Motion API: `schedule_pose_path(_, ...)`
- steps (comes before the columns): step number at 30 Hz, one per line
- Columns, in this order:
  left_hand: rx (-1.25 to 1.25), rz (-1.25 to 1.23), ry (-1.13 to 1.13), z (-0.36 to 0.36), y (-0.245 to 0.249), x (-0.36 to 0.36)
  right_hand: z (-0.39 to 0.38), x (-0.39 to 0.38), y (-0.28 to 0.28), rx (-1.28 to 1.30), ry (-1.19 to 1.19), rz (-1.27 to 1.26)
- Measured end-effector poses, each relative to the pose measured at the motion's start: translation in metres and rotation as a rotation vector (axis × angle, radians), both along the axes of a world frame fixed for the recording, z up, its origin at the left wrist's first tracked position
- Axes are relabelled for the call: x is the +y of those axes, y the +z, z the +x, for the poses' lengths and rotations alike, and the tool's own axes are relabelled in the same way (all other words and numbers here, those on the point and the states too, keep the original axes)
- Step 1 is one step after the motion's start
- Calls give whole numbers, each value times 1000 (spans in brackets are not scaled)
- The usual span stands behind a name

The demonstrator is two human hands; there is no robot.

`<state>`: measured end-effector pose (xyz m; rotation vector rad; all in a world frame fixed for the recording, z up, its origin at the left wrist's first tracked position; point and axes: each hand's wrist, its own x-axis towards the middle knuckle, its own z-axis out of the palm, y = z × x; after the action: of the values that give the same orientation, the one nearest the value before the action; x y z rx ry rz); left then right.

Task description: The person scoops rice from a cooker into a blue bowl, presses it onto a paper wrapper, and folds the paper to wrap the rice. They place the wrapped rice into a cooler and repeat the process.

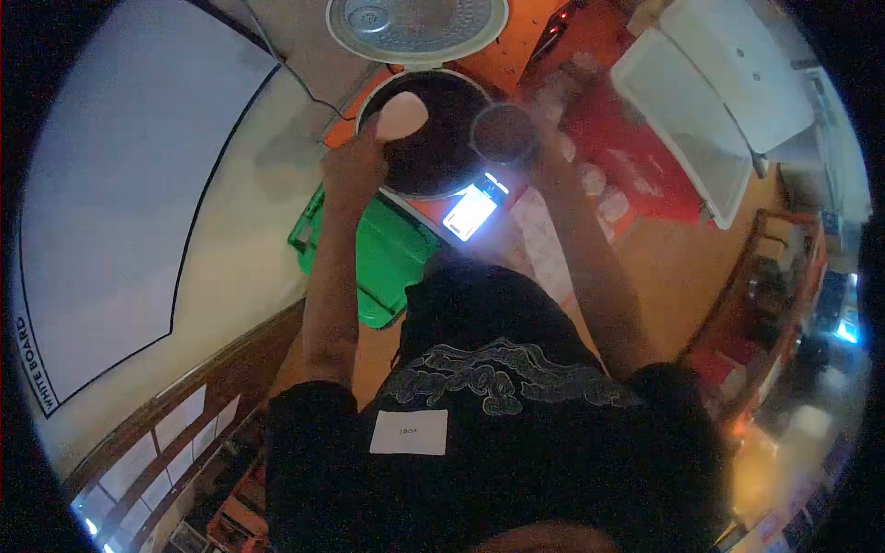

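My left hand (355, 166) is closed round the handle of a pale rice paddle (403, 116), whose broad blade hangs over the left side of the rice cooker (423, 194). The cooker's lid (419, 28) stands open behind it, and its inside is dark, so the contents cannot be made out. At the cooker's right rim, my right hand (544, 147) grips a round, dark-looking cup (504, 134) with its mouth facing up. Motion and dim light blur that hand's fingers. A lit phone (475, 210) lies just in front of the cooker.
A green plastic tray or lid (392, 253) is in front on the left. Several clear, rounded items (599, 184) sit on red material (636, 152) at right, beside a white plastic box (687, 129). A whiteboard (129, 184) fills the left wall. A cord (304, 88) runs towards the cooker.
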<state>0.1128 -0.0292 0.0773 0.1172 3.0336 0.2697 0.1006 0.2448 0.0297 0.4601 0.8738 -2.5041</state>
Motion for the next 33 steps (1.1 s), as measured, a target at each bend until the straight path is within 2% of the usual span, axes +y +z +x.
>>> schedule_pose_path(1,-3,7,10,-7,-11,0,8,7,-7,46,-21,-98)
schedule_pose_path(2,77,-63,-80,-18,-28,0,15,12,-13,47,-13,-93)
schedule_pose_path(3,154,-135,-174,-28,-44,0,25,15,-22,351,-38,208)
schedule_pose_path(4,148,-131,-172,-38,-60,2,33,18,-34,649,-60,511)
schedule_pose_path(5,251,-159,-225,-50,-73,5,36,20,-49,650,-58,514)
schedule_pose_path(6,355,-189,-279,-58,-74,9,37,18,-57,393,-60,143)
schedule_pose_path(7,352,-188,-279,-62,-75,14,39,18,-65,125,-61,-224)
schedule_pose_path(9,163,-70,-303,-68,-77,24,52,16,-69,80,4,-192)
schedule_pose_path(10,164,-70,-308,-68,-77,25,55,12,-65,39,68,-160)
schedule_pose_path(16,112,-109,-474,-57,-95,23,54,8,-63,4,95,-68)
schedule_pose_path(18,150,26,-495,-52,-101,21,54,6,-56,-42,74,-85)
schedule_pose_path(24,-34,69,-394,-38,-83,26,55,6,-64,-30,75,-87)
schedule_pose_path(26,-44,79,-400,-35,-79,23,55,7,-64,-52,50,-80)
schedule_pose_path(29,-33,119,-404,-28,-79,19,54,9,-65,57,82,-83)
schedule_pose_path(31,-11,148,-400,-23,-72,19,51,9,-62,-26,84,-24)
schedule_pose_path(33,-160,68,-346,-22,-65,21,50,6,-60,31,57,69)
